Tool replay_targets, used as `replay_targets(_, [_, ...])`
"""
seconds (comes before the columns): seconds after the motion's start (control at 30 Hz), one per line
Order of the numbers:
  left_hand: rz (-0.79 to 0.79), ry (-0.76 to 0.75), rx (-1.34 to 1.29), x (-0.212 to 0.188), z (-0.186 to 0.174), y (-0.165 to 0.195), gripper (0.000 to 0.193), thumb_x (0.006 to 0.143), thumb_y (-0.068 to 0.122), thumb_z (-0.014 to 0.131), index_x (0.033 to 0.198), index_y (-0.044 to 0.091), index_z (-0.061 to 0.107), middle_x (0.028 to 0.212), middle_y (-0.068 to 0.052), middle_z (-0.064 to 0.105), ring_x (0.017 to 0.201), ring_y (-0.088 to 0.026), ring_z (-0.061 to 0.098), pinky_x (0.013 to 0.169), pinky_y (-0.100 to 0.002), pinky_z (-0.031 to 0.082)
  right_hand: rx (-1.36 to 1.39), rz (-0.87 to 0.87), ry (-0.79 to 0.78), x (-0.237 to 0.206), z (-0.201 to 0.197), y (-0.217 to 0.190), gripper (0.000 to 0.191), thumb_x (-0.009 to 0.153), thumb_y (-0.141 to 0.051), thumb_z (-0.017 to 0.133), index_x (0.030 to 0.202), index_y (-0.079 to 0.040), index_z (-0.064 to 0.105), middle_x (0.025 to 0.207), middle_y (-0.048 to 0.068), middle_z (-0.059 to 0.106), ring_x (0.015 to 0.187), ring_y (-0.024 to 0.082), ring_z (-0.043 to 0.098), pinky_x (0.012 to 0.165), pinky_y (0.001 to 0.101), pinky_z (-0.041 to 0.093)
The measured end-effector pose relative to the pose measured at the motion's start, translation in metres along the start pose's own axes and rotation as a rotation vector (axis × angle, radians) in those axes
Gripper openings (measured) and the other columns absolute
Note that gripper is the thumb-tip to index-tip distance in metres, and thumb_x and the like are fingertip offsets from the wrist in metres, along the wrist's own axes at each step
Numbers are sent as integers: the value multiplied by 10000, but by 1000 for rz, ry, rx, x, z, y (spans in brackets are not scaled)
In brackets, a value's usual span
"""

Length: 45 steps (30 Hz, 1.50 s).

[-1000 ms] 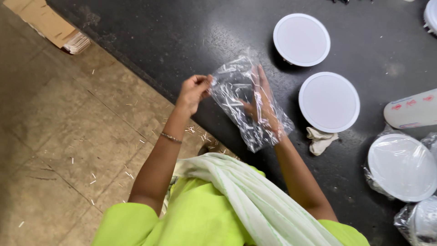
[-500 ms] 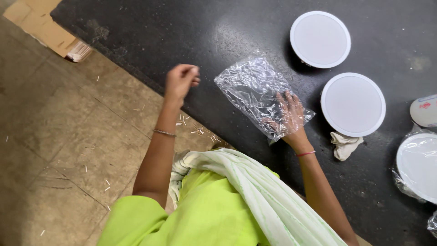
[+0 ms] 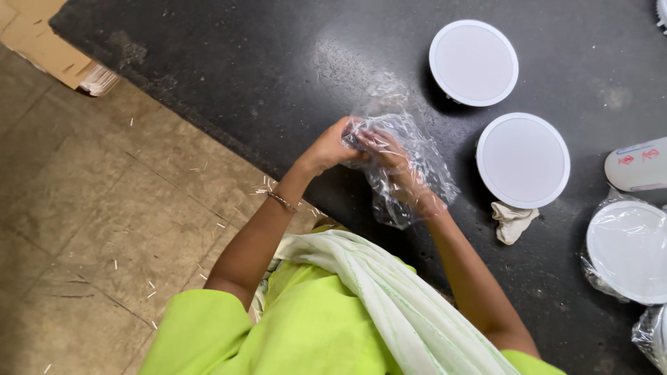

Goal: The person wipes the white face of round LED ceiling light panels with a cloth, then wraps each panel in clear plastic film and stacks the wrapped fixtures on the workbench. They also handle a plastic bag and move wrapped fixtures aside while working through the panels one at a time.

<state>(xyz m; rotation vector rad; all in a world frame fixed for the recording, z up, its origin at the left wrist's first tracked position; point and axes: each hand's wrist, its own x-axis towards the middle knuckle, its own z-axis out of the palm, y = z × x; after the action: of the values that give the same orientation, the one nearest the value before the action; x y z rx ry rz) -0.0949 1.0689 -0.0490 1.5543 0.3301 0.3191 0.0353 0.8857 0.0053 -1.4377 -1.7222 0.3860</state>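
Plastic bag (image 3: 410,167), clear and crumpled, held above the near edge of the black table (image 3: 243,62); the left hand (image 3: 330,146) pinches its top edge, and the right hand (image 3: 392,163) is pushed inside it, fingers spread against the film. To the right on the table: two round white discs, one far (image 3: 474,62) and one nearer (image 3: 522,160), a crumpled white cloth (image 3: 513,221) just below the nearer disc, and a wrapped disc (image 3: 629,251) at the right edge.
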Motion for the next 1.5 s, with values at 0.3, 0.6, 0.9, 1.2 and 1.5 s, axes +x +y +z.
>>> replay_targets(0.3, [143, 196, 783, -8, -11, 89, 990, 783, 591, 851, 1554, 161, 405, 1623, -139, 401, 1510, -335, 364, 1239, -521, 265, -499, 143, -14, -22, 7, -10, 623, 885, -88, 670, 1483, -198, 532, 1526, 27, 565, 1386, 294, 498, 1157, 466, 354])
replay_targets(0.6, [536, -189, 1274, -70, 128, 125, 570, 930, 112, 656, 1460, -21, 493, 1445, -210, 552, 1414, -323, 480, 1239, -471, 310, 637, 537, 320, 12, 17, 5, 351, 1093, -220, 508, 1394, -104, 646, 1478, 84, 609, 1440, 265, 517, 1237, 417, 382])
replay_targets(0.9, [674, -125, 755, -81, 124, 116, 374, 937, 0, 542, 1295, -24, 645, 1292, -185, 693, 1275, -313, 640, 1193, -457, 420, -359, 152, 172, 68, 40, 50, 434, 1053, -139, 588, 1481, -95, 533, 1563, 124, 498, 1464, 337, 441, 1230, 467, 328])
replay_targets(1.2, [591, -59, 810, -82, 115, 121, 403, 897, -14, 538, 1285, -32, 643, 1308, -190, 678, 1295, -316, 612, 1171, -438, 437, -530, 285, -108, 65, 51, 51, 622, 1049, -341, 531, 1601, -144, 322, 1662, 190, 285, 1542, 390, 190, 1238, 549, 129])
replay_targets(1.5, [524, 42, 761, -86, 117, 121, 412, 802, -41, 622, 1194, 48, 714, 1126, -126, 736, 1137, -296, 657, 1005, -415, 517, -791, 502, 50, -74, 13, -50, 663, 989, -365, 562, 1563, -86, 380, 1635, 223, 296, 1517, 393, 252, 1226, 536, 189])
